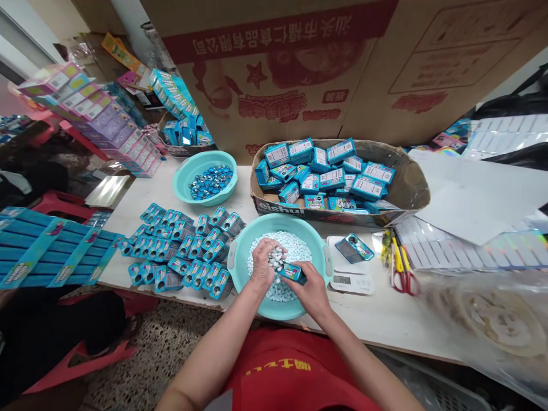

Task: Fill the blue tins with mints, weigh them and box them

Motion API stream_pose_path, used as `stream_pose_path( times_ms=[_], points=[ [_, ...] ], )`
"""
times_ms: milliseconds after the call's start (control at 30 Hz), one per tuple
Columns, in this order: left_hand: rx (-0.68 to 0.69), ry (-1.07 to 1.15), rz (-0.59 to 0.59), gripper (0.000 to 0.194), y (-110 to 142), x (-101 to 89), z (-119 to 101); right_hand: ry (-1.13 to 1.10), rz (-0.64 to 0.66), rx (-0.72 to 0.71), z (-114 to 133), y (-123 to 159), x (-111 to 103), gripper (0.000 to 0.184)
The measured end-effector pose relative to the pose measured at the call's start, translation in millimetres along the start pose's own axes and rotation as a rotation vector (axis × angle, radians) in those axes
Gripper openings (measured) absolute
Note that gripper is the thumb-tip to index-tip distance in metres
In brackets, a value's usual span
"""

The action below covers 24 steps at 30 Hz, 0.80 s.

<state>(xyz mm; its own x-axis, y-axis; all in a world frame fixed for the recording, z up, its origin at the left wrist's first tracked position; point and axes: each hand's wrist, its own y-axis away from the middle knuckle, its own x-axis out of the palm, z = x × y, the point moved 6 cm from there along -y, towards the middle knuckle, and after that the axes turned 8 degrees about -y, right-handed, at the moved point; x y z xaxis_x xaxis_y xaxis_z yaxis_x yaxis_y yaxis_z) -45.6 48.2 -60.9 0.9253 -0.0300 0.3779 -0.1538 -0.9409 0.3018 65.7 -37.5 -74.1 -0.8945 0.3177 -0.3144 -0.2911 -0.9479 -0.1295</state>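
A turquoise plastic basin [240, 237] full of small pale candies [295, 245] stands at the table's front edge. Above it my left hand [263, 262] is closed around a clump of these candies, close to a blue candy box [290, 270]. My right hand [311, 288] grips that box, its top with a round opening turned toward the candies. Just right of the basin, a similar blue box [354, 248] lies on a white digital scale [355, 282] with a lit display. Rows of blue boxes with round openings [188, 251] stand on the left.
Behind the basin sits a cut-down carton [406, 200] heaped with blue boxes. A smaller basin [182, 182] holds shiny blue round pieces. Yellow-and-red scissors [402, 262] lie right of the scale. A large cardboard carton [368, 85] walls off the back. Blue packs [51, 245] are at far left.
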Motion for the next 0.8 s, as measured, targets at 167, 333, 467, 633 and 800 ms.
stream_pose_path(
  times_ms=[167,333,467,633,800],
  points=[
    [0.051,0.009,-0.055,0.027,-2.1,7.1,-6.4,0.014,-0.039,0.027,10.0,-1.8,-4.3,0.024],
    [-0.014,-0.008,-0.113,0.035,-5.4,8.5,-5.8,0.003,-0.022,0.025,10.7,-5.3,-6.5,0.025],
    [-0.008,-0.041,-0.074,0.034,-4.2,11.4,-5.0,-0.022,-0.043,0.034,13.3,-5.8,-10.0,0.025],
    [0.021,-0.088,-0.054,0.031,-2.5,14.2,-5.6,-0.034,-0.038,0.028,18.1,-5.5,-10.1,0.026],
    [0.067,-0.096,-0.056,0.030,-3.1,15.0,-11.4,-0.065,-0.049,0.030,19.8,-6.3,-11.7,0.027]
  ],
)
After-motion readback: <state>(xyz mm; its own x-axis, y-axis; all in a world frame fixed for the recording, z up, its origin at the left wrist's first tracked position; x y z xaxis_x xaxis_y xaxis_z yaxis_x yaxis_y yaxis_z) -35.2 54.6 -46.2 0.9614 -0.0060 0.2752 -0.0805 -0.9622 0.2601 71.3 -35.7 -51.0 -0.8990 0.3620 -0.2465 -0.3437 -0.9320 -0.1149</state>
